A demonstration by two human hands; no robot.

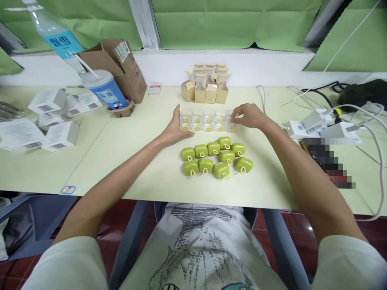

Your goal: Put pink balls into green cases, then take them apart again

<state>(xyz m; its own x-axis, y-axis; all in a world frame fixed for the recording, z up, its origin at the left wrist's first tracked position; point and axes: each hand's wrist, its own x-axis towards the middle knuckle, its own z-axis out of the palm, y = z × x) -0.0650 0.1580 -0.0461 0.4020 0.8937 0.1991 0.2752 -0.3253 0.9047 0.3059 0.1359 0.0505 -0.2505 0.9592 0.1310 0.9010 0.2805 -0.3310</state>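
Two rows of several clear plastic boxes (208, 121) with yellow inserts lie across the middle of the table. My left hand (177, 127) rests flat and open against the left end of the rows. My right hand (249, 115) curls over the right end, its fingertips on the last clear box. Nearer to me sit several green cases (216, 157) with yellow loops, in two loose rows. Behind the clear boxes stand several small tan cartons (207, 86) with open flaps.
A blue-labelled cup (107, 90) and a tilted water bottle (57, 38) stand at the left beside a brown cardboard box (121, 64). White barcode boxes (57, 135) lie at far left. Cables and a power strip (332, 129) crowd the right.
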